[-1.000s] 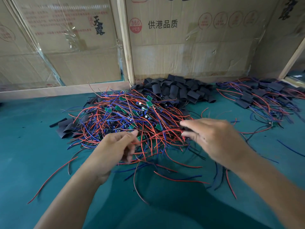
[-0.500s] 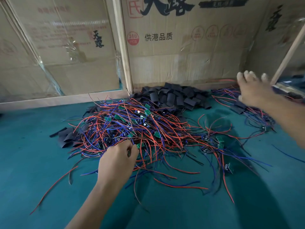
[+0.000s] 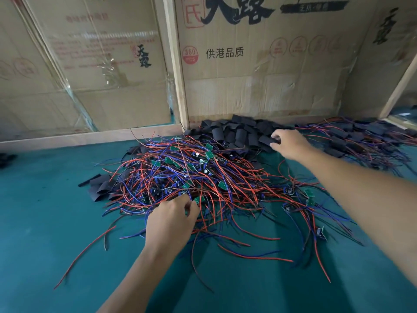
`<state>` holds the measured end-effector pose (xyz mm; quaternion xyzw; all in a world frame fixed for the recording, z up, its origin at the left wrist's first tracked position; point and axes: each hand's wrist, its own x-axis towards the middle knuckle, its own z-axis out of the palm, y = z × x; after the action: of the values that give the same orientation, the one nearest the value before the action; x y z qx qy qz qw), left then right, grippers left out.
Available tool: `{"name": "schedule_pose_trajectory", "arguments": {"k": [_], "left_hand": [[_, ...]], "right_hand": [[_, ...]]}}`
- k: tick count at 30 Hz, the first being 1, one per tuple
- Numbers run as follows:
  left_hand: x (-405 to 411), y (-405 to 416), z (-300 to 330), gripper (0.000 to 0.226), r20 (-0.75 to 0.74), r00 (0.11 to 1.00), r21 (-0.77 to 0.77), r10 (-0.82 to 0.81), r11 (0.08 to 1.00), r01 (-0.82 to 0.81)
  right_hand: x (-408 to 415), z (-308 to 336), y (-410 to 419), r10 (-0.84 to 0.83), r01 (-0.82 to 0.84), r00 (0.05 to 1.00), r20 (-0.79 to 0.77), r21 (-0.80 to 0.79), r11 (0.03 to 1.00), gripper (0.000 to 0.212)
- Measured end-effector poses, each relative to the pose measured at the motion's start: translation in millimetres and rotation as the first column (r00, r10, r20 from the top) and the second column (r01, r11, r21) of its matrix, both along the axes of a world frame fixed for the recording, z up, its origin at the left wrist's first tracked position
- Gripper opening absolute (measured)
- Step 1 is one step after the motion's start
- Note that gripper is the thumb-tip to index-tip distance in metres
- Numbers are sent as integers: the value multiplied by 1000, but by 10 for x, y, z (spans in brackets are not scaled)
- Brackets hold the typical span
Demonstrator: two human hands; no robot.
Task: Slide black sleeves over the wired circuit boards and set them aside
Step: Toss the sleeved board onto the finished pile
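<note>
A tangled heap of small green circuit boards with red and blue wires (image 3: pixel 191 177) covers the middle of the green table. Behind it lies a pile of flat black sleeves (image 3: pixel 239 132). My left hand (image 3: pixel 171 220) sits at the near edge of the heap, its fingers curled into the wires beside a green board (image 3: pixel 199 199). My right hand (image 3: pixel 287 143) reaches to the right end of the sleeve pile and pinches a black sleeve (image 3: pixel 267 140) there. At the far right lies a pile of sleeved boards with wires (image 3: pixel 361 141).
Cardboard sheets (image 3: pixel 259 64) and a wooden post (image 3: pixel 176 64) wall off the back of the table. A few loose black sleeves (image 3: pixel 99 186) lie left of the heap. Stray boards and wires (image 3: pixel 309 197) trail toward the right front. Green table surface (image 3: pixel 45 222) shows at the left and front.
My right hand swung from the wire heap out to the far right pile, then came back left onto the black sleeves and took hold of one. My left hand stayed in the wires.
</note>
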<state>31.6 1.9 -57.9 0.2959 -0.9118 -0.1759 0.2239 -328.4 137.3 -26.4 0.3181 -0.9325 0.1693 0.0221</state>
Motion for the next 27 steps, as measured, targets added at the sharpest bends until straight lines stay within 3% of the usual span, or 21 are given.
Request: {"name": "schedule_pose_trajectory", "arguments": {"k": [3,10,16,18,19,22,24,27], "left_hand": [[-14,-15,-26,41,24,1000,-7,2,1000,-2],[-37,-72,-86,42,34,999,-15,32,999,-32],[-47,-36,-87,38,4,1000,-25,-11,1000,12],[-51,21,-64,20,-60,996,-8,-60,998,60],[-56,78,-53,22,-97,991,9,-92,996,93],[-50,297,-40,73,-167,954,92,-248,960,266],[-27,379,-62,60,-145,930,71,-337,934,350],[-9,395,-25,37,-82,934,-6,-347,938,348]], "right_hand": [[38,-117,-185,-52,53,999,-8,67,996,50],[121,-201,-266,-129,158,958,-255,99,982,15],[860,129,6,-189,131,968,-164,-312,941,27],[1404,175,85,-66,-19,982,-175,-444,896,30],[1708,184,126,28,-109,985,-172,-481,870,32],[2478,101,245,273,-283,958,-92,-474,834,31],[2719,38,319,361,-308,933,11,-496,812,32],[2732,10,406,503,-256,832,235,-642,723,30]]}}
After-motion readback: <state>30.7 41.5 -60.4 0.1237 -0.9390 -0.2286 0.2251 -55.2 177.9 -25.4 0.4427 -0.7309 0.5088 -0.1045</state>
